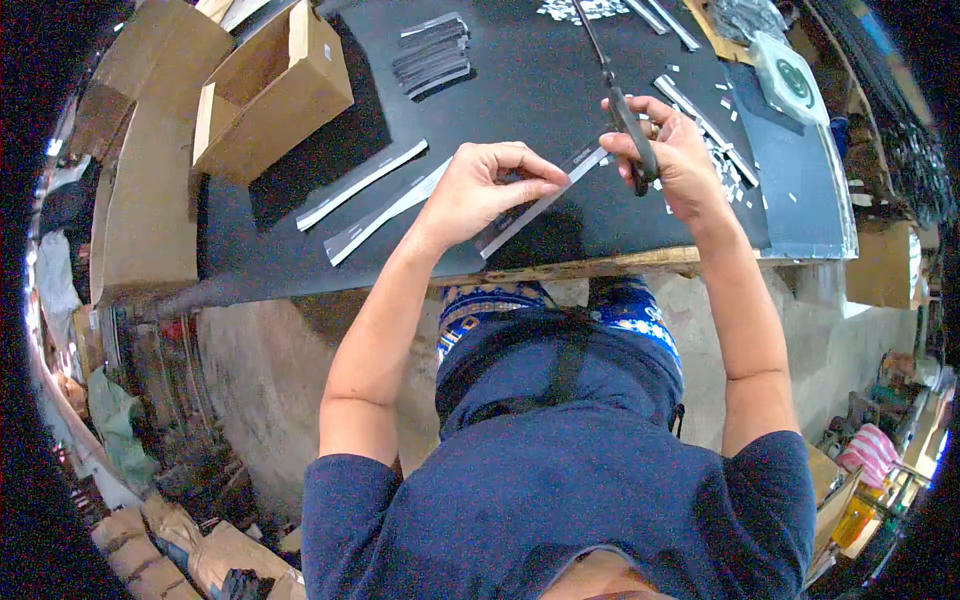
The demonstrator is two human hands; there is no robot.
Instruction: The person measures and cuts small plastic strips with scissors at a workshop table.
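My left hand (490, 185) is closed, its thumb and fingertips pinching a dark label strip with a pale edge (522, 222). The strip runs diagonally from the table's front edge up toward my other hand. Black scissors (627, 125) are in my right hand (672, 150), fingers through the handles and blades pointing up and away. The strip's upper end lies beside the right fingertips; whether they touch it is unclear. Left of my left hand, two long strips (362, 186) lie on the dark table (520, 90). Small white cut pieces (735, 178) are scattered right of my right hand.
An open cardboard box (275, 95) stands at the back left. Behind my hands is a stack of dark strips (432, 57). More strips (705, 125) lie at the right, near a clear plastic bag with a roll (790, 80). White pieces (585, 8) are heaped at the far edge.
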